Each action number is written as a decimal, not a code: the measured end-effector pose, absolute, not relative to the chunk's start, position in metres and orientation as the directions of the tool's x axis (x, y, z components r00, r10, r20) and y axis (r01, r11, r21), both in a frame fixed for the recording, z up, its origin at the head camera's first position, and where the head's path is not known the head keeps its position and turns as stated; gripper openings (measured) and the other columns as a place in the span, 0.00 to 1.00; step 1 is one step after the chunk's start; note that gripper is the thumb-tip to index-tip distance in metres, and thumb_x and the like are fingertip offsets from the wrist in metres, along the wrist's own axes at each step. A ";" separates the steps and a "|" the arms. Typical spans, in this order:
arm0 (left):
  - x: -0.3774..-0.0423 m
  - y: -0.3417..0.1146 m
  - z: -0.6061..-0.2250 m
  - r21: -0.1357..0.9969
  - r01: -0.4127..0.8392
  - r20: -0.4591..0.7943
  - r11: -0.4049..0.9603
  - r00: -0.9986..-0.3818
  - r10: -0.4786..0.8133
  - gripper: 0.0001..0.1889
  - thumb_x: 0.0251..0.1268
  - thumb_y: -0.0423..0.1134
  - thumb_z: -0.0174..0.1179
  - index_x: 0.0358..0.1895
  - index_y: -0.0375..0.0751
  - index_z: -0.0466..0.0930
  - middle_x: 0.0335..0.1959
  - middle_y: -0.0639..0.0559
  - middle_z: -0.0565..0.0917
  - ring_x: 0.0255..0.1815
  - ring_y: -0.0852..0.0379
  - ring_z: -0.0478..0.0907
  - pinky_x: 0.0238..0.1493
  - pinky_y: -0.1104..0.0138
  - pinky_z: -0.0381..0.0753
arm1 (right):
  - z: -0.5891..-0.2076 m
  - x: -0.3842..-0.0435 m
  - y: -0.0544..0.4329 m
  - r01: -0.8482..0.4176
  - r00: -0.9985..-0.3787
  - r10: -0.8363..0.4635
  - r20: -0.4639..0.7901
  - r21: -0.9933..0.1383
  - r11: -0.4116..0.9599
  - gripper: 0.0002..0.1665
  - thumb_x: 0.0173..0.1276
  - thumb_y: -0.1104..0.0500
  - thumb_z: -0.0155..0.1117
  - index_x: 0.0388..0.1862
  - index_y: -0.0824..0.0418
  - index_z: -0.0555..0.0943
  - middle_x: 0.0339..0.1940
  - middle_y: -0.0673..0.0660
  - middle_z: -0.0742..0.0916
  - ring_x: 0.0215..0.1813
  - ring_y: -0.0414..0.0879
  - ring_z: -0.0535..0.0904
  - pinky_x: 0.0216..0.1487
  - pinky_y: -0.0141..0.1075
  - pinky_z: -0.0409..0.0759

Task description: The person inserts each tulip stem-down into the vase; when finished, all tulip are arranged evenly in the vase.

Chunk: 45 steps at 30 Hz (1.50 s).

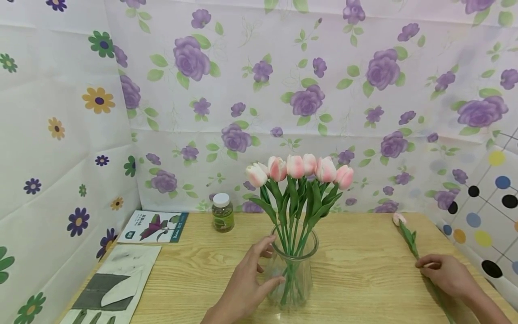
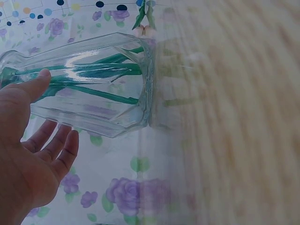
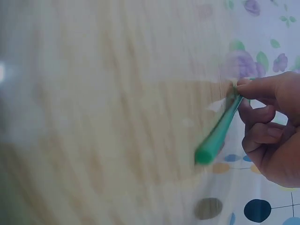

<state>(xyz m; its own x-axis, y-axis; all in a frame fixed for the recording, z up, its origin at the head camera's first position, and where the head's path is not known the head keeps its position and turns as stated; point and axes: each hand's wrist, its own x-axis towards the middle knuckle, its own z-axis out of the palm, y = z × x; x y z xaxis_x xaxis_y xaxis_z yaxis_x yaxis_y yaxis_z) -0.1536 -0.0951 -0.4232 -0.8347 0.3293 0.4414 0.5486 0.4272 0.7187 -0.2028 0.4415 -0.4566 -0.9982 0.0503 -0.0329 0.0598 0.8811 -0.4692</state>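
Note:
A clear glass vase (image 1: 311,274) stands upright on the table and holds several pink-and-white artificial tulips (image 1: 295,167) with green stems. My left hand (image 1: 250,280) is at the vase's left side, its index fingertip right at the rim and its thumb overlapping the glass. In the left wrist view, the fingers of the left hand (image 2: 35,154) are spread and gently bent beside the vase (image 2: 103,117). At the table's right side, my right hand (image 1: 449,274) pinches the stem of a single tulip (image 1: 408,238) between thumb and index finger. Its green stem end (image 3: 208,152) points toward the right wrist camera.
Behind the vase to the left stands a small jar (image 1: 223,218) with a white lid. A printed leaflet (image 1: 155,226) and a grey-and-white packet (image 1: 117,281) lie along the left edge of the wooden table (image 1: 194,270). Patterned sheets (image 1: 259,90) hang behind and at both sides.

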 end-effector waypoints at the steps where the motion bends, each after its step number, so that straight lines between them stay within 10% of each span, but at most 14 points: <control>1: -0.154 -0.095 -0.423 0.719 0.548 0.441 0.427 -0.835 0.329 0.46 0.67 0.43 0.74 0.82 0.65 0.56 0.66 0.58 0.77 0.60 0.51 0.79 0.48 0.62 0.85 | -0.457 -0.203 0.441 0.062 -0.998 0.048 -0.043 -0.473 0.879 0.08 0.72 0.62 0.69 0.46 0.62 0.90 0.46 0.67 0.91 0.44 0.56 0.88 0.39 0.46 0.86; 19: -0.153 -0.095 -0.423 0.719 0.548 0.442 0.428 -0.835 0.328 0.46 0.67 0.42 0.75 0.82 0.62 0.57 0.66 0.58 0.77 0.60 0.52 0.79 0.47 0.62 0.85 | -0.453 -0.207 0.436 0.078 -0.993 0.022 -0.120 -0.484 0.872 0.11 0.77 0.61 0.62 0.49 0.62 0.89 0.47 0.61 0.91 0.43 0.46 0.86 0.36 0.39 0.81; 33: -0.154 -0.095 -0.424 0.719 0.551 0.446 0.424 -0.834 0.326 0.45 0.67 0.42 0.75 0.82 0.62 0.58 0.64 0.57 0.78 0.59 0.51 0.79 0.46 0.62 0.85 | -0.439 -0.204 0.424 0.131 -0.991 0.081 -0.108 -0.619 0.774 0.32 0.82 0.44 0.60 0.68 0.70 0.81 0.63 0.73 0.85 0.49 0.48 0.85 0.37 0.36 0.82; 39: -0.153 -0.095 -0.423 0.719 0.548 0.441 0.428 -0.835 0.329 0.45 0.67 0.43 0.75 0.82 0.58 0.58 0.64 0.56 0.77 0.60 0.50 0.79 0.47 0.62 0.85 | -0.432 -0.198 0.415 0.142 -0.989 0.116 -0.086 -0.731 0.668 0.37 0.79 0.42 0.65 0.72 0.70 0.77 0.55 0.58 0.91 0.29 0.43 0.76 0.28 0.39 0.77; 45: -0.154 -0.094 -0.423 0.718 0.548 0.444 0.429 -0.835 0.324 0.46 0.66 0.42 0.75 0.82 0.63 0.57 0.63 0.57 0.77 0.59 0.51 0.79 0.47 0.61 0.85 | -0.422 -0.195 0.405 0.130 -0.990 0.131 -0.059 -0.757 0.641 0.42 0.75 0.37 0.68 0.74 0.65 0.76 0.56 0.52 0.86 0.36 0.38 0.80 0.30 0.41 0.79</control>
<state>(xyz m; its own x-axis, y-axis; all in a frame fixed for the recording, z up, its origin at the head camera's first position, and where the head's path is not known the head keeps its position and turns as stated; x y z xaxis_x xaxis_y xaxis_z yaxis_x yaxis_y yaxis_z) -0.1536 -0.0945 -0.4233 -0.8353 0.3238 0.4443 0.5482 0.4293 0.7177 -0.1954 0.4049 -0.4224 -0.9896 0.1309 -0.0589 0.1298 0.6408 -0.7566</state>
